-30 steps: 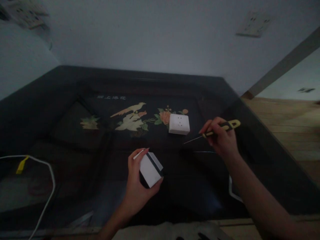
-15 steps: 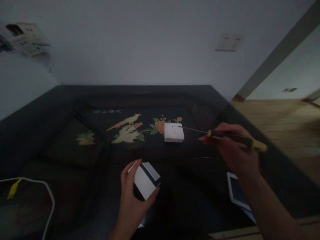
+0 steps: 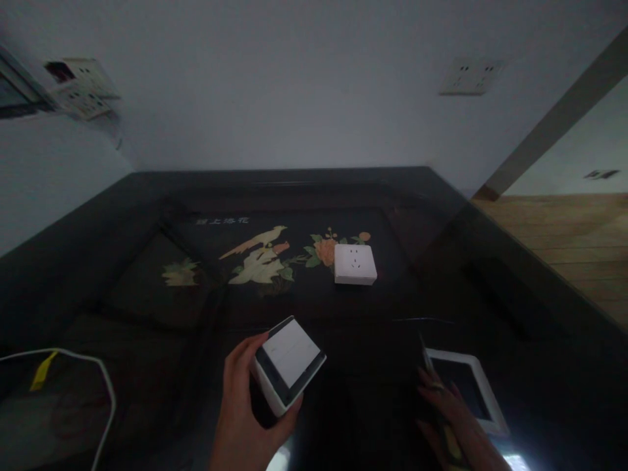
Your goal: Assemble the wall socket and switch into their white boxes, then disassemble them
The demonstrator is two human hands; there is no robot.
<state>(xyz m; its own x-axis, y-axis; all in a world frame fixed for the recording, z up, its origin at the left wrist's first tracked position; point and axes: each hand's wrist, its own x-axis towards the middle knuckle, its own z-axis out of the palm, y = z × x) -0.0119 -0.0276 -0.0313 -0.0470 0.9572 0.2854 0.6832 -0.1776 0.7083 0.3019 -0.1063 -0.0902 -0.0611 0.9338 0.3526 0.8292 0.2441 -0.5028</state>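
Note:
My left hand (image 3: 250, 405) grips a white wall switch box (image 3: 293, 353), fingers on its far side and thumb on the near side. The box is tilted, and its white face sits inside a dark border. In my right hand (image 3: 454, 418), low on the right, is a screwdriver (image 3: 452, 446) with a yellowish handle; its thin shaft points away from me and its tip is hard to make out. Partly behind that hand lies a white rectangular frame (image 3: 485, 389) with a dark middle. Farther off, a white socket box (image 3: 355, 263) rests on the black table.
The glossy black table (image 3: 343, 186) bears a painted bird and flowers, and meets the wall at the back. A white cable (image 3: 105, 379) with a yellow tag curves at the left. Wall sockets (image 3: 471, 75) are at the right, more sockets (image 3: 86, 91) at the left.
My right hand has drawn the screwdriver back from the socket box, down toward me beside the white frame. My left hand has turned the switch box so its bordered face shows.

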